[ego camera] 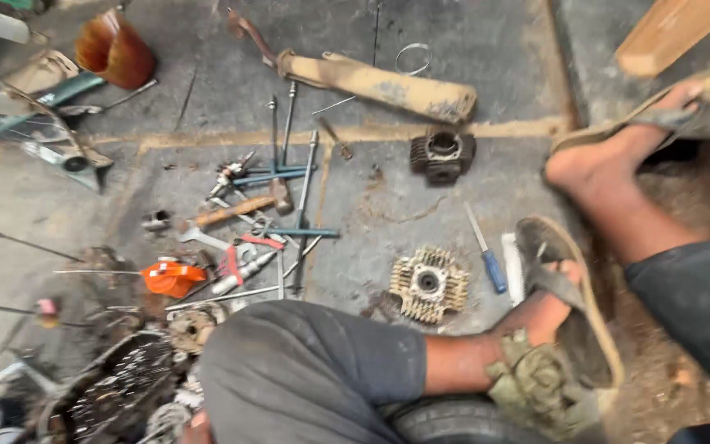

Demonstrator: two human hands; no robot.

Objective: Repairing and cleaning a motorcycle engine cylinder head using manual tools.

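Only a sliver of my left hand shows; I cannot tell its grip. The jagged greasy metal parts just beside it could cut me.

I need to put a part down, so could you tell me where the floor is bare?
Bare floor lies between the finned cylinder and the finned head, and left of the hammer. Crowded among the tool pile.

Grey shorts reaching the knee, dusty and creased. Worn tan sandals with dark straps on both feet. Bare lower legs.
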